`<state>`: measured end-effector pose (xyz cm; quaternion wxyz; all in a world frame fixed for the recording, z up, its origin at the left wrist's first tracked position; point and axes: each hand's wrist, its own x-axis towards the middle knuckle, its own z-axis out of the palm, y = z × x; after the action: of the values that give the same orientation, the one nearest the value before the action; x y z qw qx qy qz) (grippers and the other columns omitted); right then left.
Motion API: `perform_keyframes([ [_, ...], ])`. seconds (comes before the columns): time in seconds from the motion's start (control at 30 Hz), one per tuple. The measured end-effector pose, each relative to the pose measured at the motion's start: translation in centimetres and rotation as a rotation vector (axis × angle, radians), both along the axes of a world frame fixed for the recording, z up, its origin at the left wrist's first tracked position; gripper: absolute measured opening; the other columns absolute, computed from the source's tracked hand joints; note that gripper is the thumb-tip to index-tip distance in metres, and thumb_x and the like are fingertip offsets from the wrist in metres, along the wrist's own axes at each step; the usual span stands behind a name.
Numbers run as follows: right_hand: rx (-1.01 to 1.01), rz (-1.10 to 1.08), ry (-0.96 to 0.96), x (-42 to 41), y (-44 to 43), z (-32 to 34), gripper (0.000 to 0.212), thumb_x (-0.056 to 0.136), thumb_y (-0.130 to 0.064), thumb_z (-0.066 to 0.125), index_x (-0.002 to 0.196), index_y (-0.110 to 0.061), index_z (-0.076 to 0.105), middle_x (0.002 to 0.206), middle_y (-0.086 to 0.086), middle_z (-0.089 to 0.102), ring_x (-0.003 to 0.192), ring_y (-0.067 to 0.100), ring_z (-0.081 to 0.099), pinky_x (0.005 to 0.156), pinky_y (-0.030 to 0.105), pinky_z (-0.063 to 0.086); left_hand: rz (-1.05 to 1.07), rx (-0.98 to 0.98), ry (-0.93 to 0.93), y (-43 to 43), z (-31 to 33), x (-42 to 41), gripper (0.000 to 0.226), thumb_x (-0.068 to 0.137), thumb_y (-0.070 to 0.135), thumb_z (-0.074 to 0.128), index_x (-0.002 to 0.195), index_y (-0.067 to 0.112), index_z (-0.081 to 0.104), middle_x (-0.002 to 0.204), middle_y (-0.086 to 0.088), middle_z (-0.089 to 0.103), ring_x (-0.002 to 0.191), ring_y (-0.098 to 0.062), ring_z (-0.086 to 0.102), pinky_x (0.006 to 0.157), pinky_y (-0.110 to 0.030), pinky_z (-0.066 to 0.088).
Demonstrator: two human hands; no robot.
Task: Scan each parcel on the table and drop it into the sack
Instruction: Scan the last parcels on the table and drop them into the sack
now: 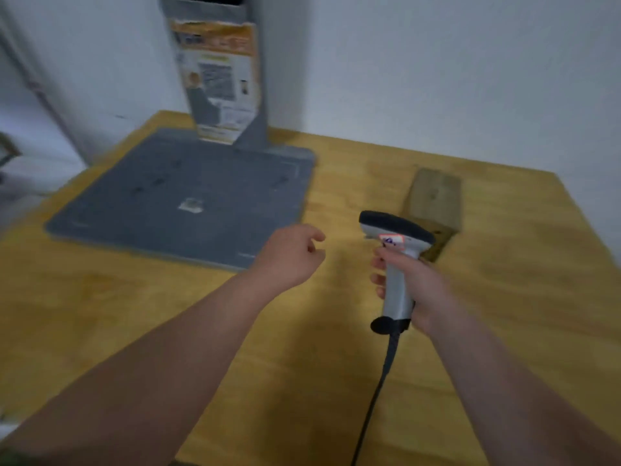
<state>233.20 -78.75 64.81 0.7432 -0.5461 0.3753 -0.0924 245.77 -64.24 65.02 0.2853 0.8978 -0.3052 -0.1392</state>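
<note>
Head view, down over table (302, 364)

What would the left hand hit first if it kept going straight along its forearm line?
Probably nothing close: the left hand points forward-right over bare table, between the grey base plate and the wooden block. It might clip the block's far end; depth is unclear.

grey flat base (174, 193) with labelled upright post (218, 79), wooden block (433, 203) alongside
</note>
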Motion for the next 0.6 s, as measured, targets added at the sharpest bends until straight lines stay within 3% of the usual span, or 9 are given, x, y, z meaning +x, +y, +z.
perform_keyframes([
  [0.1,-0.023,-0.166,-0.020,-2.3,-5.6,0.4,0.015,0.090,-0.019,0.067,0.104,-0.013,0.064,0.094,0.010,0.064,0.070,0.020,0.061,0.059,0.031,0.049,-0.102,0.009,-0.002,-7.3,-0.6,-0.6,0.042,0.095,0.029,0.057,0.136,0.023,0.051,0.130,-0.002,0.053,0.110,-0.020,0.055,0.085,-0.027,0.042],
  [0.2,-0.028,-0.272,-0.030,-4.1,-10.0,0.0,0.020,0.090,-0.019,0.067,0.108,-0.010,0.063,0.093,0.009,0.062,0.070,0.019,0.061,0.059,0.031,0.048,-0.183,0.015,-0.037,-13.8,-1.5,-1.4,0.053,0.094,0.030,0.057,0.144,0.024,0.040,0.141,-0.005,0.040,0.127,-0.025,0.044,0.097,-0.035,0.043],
  [0.33,-0.032,-0.350,-0.026,-5.6,-13.5,-1.0,0.023,0.091,-0.020,0.066,0.110,-0.009,0.061,0.092,0.007,0.059,0.067,0.017,0.059,0.056,0.029,0.047,-0.235,0.053,-0.135,-20.7,-2.5,-2.7,0.063,0.093,0.040,0.055,0.148,0.027,0.028,0.147,-0.003,0.027,0.131,-0.029,0.028,0.093,-0.039,0.042],
  [0.47,-0.026,-0.405,-0.013,-6.4,-15.0,-1.8,0.023,0.089,-0.020,0.067,0.109,-0.009,0.062,0.093,0.008,0.061,0.070,0.018,0.060,0.056,0.029,0.048,-0.123,0.154,-0.166,-25.1,-3.7,-3.2,0.076,0.084,0.061,0.058,0.145,0.026,0.029,0.147,-0.006,0.023,0.128,-0.033,0.029,0.093,-0.044,0.043],
  [0.6,-0.002,-0.400,-0.009,-7.2,-15.4,-2.1,0.025,0.088,-0.022,0.069,0.109,-0.010,0.064,0.099,0.008,0.064,0.075,0.018,0.063,0.058,0.029,0.049,0.027,0.128,-0.122,-26.0,-4.1,-2.7,0.075,0.079,0.056,0.066,0.138,0.027,0.030,0.143,-0.014,0.024,0.122,-0.036,0.036,0.082,-0.041,0.042],
])
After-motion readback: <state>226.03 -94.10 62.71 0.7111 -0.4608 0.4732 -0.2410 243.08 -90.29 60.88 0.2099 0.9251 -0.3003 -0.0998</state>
